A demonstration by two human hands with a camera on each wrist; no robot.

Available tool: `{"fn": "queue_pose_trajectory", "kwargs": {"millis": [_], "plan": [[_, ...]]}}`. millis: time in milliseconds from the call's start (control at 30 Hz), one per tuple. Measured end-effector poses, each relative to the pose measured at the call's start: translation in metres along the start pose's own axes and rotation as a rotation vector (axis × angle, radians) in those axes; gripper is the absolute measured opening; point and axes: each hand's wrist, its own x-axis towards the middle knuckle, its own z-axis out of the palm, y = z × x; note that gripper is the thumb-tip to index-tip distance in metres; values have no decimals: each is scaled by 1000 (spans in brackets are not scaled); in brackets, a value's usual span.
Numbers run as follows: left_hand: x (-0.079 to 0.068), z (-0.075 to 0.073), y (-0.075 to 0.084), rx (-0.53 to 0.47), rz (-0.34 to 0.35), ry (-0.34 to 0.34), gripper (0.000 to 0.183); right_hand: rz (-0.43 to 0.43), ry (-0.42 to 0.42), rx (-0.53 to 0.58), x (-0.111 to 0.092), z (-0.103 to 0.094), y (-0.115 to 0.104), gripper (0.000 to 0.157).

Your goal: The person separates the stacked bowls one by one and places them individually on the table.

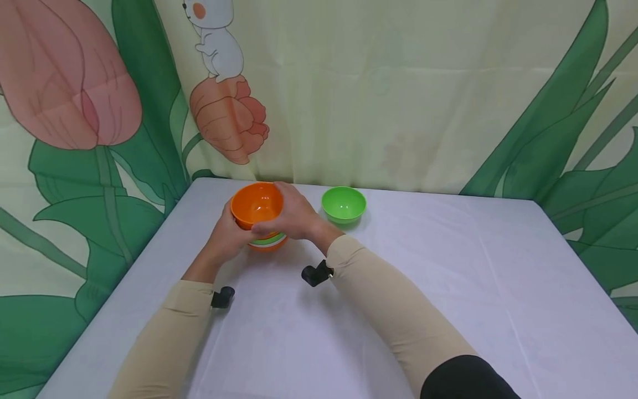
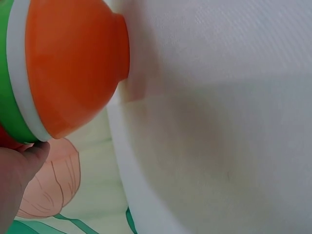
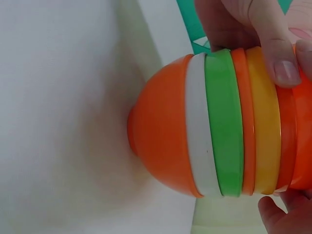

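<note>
Both hands hold a stack of nested bowls in the head view. At the top is a glossy orange bowl. Below it, the right wrist view shows yellow, orange, green and white bands, and an orange bottom bowl. My left hand grips the stack from the left, its thumb across the upper bowls. My right hand grips the top orange bowl from the right, thumb in front. The stack's base appears raised off the cloth, over a soft shadow. Part of each hand is hidden behind the bowls.
A lone light green bowl stands upright near the table's back edge, right of the stack. White cloth covers the table. Behind hangs a curtain printed with plants and a white animal.
</note>
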Motion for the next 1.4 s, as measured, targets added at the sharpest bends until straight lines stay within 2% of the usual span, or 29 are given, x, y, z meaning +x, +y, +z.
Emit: {"fn": "queue_pose_trajectory", "kwargs": {"millis": [100, 367, 500, 733, 900, 1067, 1400], "plan": [[1, 1, 0, 5, 1, 8, 99, -2, 13, 6, 0, 0, 0, 98], [0, 1, -1, 13, -8, 13, 99, 69, 7, 86, -1, 2, 0, 109], [-1, 1, 0, 9, -9, 7, 98, 77, 16, 106, -2, 2, 1, 110], [-2, 1, 2, 11, -8, -5, 98, 59, 13, 131, -2, 0, 1, 107], [-1, 0, 1, 9, -13, -6, 97, 39, -53, 99, -3, -7, 2, 107], [-1, 1, 1, 3, -18, -5, 98, 57, -94, 64, -5, -14, 7, 99], [-3, 2, 4, 16, -15, -3, 98, 72, -61, 97, -5, -15, 13, 94]]}}
